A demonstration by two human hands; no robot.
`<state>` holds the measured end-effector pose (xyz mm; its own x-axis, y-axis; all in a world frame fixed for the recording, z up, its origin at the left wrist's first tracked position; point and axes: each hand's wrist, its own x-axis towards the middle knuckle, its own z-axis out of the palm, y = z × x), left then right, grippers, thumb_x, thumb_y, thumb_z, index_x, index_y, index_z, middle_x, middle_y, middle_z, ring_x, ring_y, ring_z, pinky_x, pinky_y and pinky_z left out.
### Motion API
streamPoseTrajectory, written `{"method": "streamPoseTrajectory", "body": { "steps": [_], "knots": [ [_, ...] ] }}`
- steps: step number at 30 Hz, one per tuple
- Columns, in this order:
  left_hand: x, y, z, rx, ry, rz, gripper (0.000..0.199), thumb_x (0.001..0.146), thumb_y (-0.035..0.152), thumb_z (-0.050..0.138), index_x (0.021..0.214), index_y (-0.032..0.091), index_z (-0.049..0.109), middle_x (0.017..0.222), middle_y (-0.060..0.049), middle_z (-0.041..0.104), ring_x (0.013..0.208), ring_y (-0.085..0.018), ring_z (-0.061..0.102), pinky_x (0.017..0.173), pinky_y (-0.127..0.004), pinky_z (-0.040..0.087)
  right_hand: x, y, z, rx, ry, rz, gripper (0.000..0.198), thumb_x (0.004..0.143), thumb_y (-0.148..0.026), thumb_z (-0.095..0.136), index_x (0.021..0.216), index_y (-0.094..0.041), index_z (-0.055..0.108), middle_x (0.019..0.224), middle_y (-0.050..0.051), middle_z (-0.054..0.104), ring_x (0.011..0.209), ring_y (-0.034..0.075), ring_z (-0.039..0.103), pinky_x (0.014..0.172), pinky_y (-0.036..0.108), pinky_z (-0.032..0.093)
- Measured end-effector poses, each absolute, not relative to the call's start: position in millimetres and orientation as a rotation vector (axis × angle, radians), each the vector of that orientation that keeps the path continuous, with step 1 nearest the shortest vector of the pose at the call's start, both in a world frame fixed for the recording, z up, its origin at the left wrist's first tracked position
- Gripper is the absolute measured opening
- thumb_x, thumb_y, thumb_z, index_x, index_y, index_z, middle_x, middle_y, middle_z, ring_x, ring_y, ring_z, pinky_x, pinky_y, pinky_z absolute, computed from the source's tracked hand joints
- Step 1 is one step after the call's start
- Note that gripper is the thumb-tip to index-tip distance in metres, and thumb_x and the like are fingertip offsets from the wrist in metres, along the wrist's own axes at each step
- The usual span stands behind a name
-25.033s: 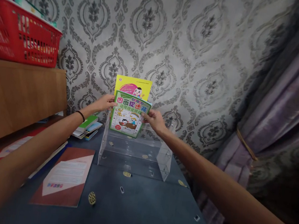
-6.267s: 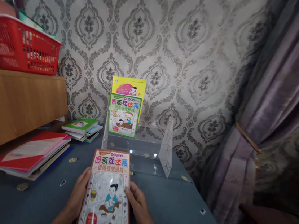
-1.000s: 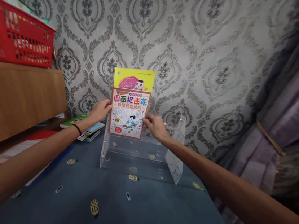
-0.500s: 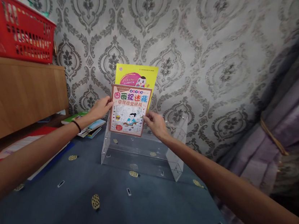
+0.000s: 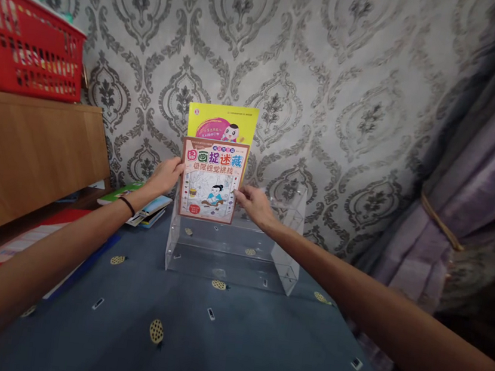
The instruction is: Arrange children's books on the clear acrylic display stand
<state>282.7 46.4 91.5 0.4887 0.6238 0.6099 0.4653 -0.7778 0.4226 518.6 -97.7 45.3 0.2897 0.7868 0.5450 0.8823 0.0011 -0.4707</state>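
Between my hands is a picture book (image 5: 210,181) with a brown-edged cover, large coloured characters and a seated figure in blue. My left hand (image 5: 166,175) grips its left edge, and my right hand (image 5: 254,204) pinches its right edge lower down. It is upright, facing me, at the upper left part of a clear acrylic rack (image 5: 228,265) with stepped tiers. Behind it a taller yellow book (image 5: 223,119) stands in the rack, its lower part hidden. Whether the picture book's bottom edge rests on a tier I cannot tell.
The rack stands on a dark blue patterned cloth (image 5: 120,338) against a patterned wall. Left of it lie a pile of books (image 5: 149,209) and a red-and-blue folder or book (image 5: 37,238). A red basket (image 5: 30,44) sits on a wooden cabinet (image 5: 28,164). A purple curtain (image 5: 440,233) hangs right.
The whole view has shifted slightly, so everything appears a little further left. My hands keep the same hold on the picture book, and its place against the rack looks nearly unchanged.
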Motion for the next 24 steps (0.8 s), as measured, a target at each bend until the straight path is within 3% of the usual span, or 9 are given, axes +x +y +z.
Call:
{"method": "streamPoseTrajectory", "body": {
  "steps": [10, 24],
  "knots": [
    [276, 41, 88, 2.541, 0.957, 1.192, 0.023, 0.092, 0.035, 0.041, 0.08, 0.02, 0.055, 0.074, -0.004, 0.066, 0.073, -0.021, 0.061, 0.069, -0.03, 0.046, 519, -98, 43, -1.781, -1.503, -0.159, 0.023, 0.092, -0.033, 0.054, 0.079, -0.019, 0.066, 0.068, 0.003, 0.068, 0.065, 0.017, 0.06, 0.059, 0.025, 0.039],
    [272, 37, 82, 2.573, 0.95, 1.201, 0.024, 0.092, 0.039, 0.037, 0.086, 0.021, 0.053, 0.093, -0.01, 0.07, 0.085, -0.025, 0.063, 0.078, -0.037, 0.048, 516, -106, 45, -1.701, -1.46, -0.102, 0.018, 0.09, -0.029, 0.055, 0.087, -0.017, 0.069, 0.071, 0.002, 0.071, 0.067, 0.017, 0.063, 0.062, 0.025, 0.043]
  ]
}}
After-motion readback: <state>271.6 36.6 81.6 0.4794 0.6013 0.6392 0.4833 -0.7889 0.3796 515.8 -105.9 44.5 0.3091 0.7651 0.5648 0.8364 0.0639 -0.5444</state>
